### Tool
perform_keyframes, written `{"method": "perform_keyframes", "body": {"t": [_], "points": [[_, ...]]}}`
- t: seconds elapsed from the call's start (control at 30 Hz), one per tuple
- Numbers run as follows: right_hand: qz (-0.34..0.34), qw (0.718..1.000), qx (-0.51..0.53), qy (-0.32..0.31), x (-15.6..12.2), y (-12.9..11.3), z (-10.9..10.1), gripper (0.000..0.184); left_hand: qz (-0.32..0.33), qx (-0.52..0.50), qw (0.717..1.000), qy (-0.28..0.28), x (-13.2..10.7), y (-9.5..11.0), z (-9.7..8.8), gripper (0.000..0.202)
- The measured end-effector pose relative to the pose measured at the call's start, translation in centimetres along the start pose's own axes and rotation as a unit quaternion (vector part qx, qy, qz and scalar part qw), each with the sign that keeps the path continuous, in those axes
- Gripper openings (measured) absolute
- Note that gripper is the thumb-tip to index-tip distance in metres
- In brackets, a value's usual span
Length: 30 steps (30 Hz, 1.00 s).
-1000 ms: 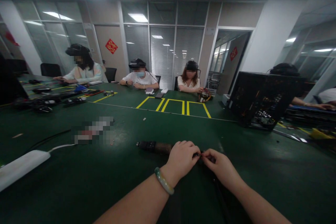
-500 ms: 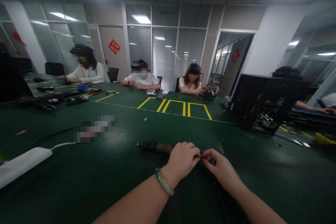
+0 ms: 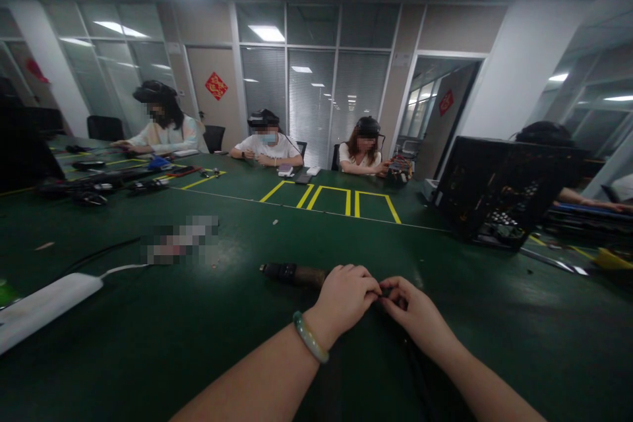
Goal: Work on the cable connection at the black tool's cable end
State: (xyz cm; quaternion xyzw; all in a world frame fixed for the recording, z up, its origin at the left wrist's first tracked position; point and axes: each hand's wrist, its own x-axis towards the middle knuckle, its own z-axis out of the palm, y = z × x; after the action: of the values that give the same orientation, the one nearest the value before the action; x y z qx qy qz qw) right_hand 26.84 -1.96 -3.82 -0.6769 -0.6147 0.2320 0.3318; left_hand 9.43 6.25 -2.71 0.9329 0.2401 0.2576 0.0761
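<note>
A dark cylindrical tool (image 3: 294,273) lies on the green table (image 3: 198,343) in front of me, its black tip pointing left. My left hand (image 3: 345,298), with a jade bangle on the wrist, is curled over the tool's right end. My right hand (image 3: 415,316) sits just to its right, fingers pinched together against the left hand's fingertips. A small dark part shows between the fingertips; I cannot make out what it is. A dark cable (image 3: 415,369) runs from under my right hand toward me.
A white power strip (image 3: 44,306) with a cable lies at the left. A black open computer case (image 3: 499,188) stands at the right. Yellow tape outlines (image 3: 331,198) mark the table's middle. Three people sit at the far side; another person's arm (image 3: 588,201) shows at the far right.
The view has shifted slightly. Both hands stay pinched together over the tool's right end with only small finger movements.
</note>
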Motion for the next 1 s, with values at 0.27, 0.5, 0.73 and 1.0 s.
{"method": "perform_keyframes", "body": {"t": [0.27,0.5,0.73,1.0], "points": [[0.015,1.0,-0.023,-0.005,-0.1,0.1,-0.4,0.022,-0.002,0.008,1.0,-0.003,0.0,-0.2,0.1,0.012],[-0.001,0.999,-0.031,-0.024,-0.1,0.3,-0.5,0.02,-0.002,0.002,1.0,-0.006,0.1,-0.4,0.2,0.01],[0.003,1.0,0.012,-0.02,0.1,1.1,-0.3,0.023,-0.008,-0.006,1.0,-0.012,0.1,-0.1,-0.2,0.015],[0.022,0.999,0.023,-0.015,0.1,0.4,-0.5,0.023,-0.009,0.002,1.0,-0.009,0.2,0.0,-0.4,0.016]]}}
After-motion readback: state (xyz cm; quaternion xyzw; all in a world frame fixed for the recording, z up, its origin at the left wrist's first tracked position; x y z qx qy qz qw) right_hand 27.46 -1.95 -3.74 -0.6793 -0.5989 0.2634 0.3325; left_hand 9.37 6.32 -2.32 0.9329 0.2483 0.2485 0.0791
